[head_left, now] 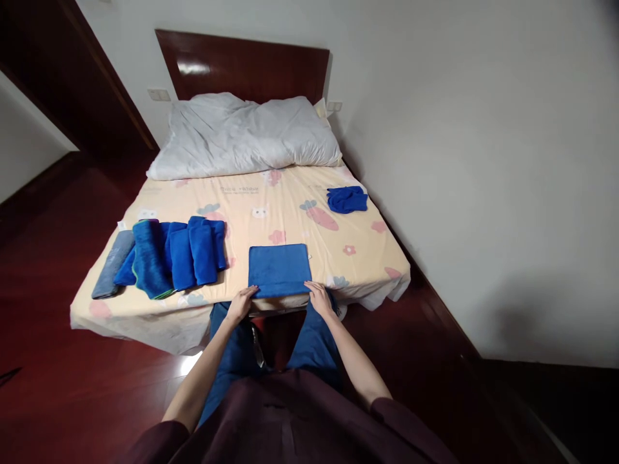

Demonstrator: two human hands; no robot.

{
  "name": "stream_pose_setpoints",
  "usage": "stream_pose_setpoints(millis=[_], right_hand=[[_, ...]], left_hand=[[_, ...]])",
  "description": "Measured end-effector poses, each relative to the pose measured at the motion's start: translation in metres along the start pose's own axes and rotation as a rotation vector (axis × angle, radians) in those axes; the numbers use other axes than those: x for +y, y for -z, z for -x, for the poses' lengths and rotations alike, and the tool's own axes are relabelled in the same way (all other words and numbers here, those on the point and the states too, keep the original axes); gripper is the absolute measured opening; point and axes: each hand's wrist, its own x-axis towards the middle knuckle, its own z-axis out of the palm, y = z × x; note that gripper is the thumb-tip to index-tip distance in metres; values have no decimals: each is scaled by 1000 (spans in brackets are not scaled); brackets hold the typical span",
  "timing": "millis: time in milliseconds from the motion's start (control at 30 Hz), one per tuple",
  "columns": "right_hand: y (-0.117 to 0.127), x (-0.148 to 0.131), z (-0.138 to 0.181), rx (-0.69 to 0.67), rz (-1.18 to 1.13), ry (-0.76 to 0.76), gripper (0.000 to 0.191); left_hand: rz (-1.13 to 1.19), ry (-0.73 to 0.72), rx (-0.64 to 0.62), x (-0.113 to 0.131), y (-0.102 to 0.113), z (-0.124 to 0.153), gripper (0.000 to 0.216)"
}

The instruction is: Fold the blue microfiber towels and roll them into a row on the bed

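A blue towel lies flat at the bed's near edge, with a narrow strip along its near side turned over. My left hand pinches its near left corner, and my right hand grips the near right corner. The fingertips partly cover both corners. Left of my left hand, several rolled or folded blue towels lie side by side, one with green edging. A grey-blue folded towel is at the far left of that row. One crumpled blue towel sits near the bed's right edge.
The bed has a cream sheet printed with carrots and flowers. A white quilt is bunched below the dark wooden headboard. A white wall runs along the right, and dark red floor surrounds the bed.
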Motion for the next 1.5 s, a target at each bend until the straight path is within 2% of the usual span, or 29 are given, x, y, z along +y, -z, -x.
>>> stream_pose_setpoints(millis=[200, 433, 567, 700, 1067, 1167, 1267, 1333, 1433, 1500], right_hand=[[-2, 4, -10, 96, -93, -157, 56], [-1, 6, -15, 202, -71, -236, 21], [-4, 6, -16, 230, -34, -345, 32], [-5, 6, -17, 218, -4, -384, 39], [-9, 9, -20, 224, 0, -413, 35], [-7, 3, -18, 260, 35, -369, 35], [-1, -7, -11, 299, 123, -266, 39], [3, -14, -6, 229, 159, -176, 45], [5, -19, -5, 38, 152, -21, 53], [4, -19, -9, -29, 146, 13, 58]], left_hand=[[235, 233, 200, 3, -2, -11, 54], [325, 367, 286, 14, 4, -17, 33], [325, 398, 298, 19, 7, -24, 38], [312, 449, 312, 20, 8, -29, 37], [280, 523, 337, 16, 2, -32, 28], [252, 491, 365, 20, 1, -30, 31], [118, 365, 378, 25, 5, -19, 38], [14, 220, 320, 29, 9, -11, 42], [-64, 6, 152, 30, 14, -5, 52], [-87, -53, 55, 28, 12, -7, 57]])
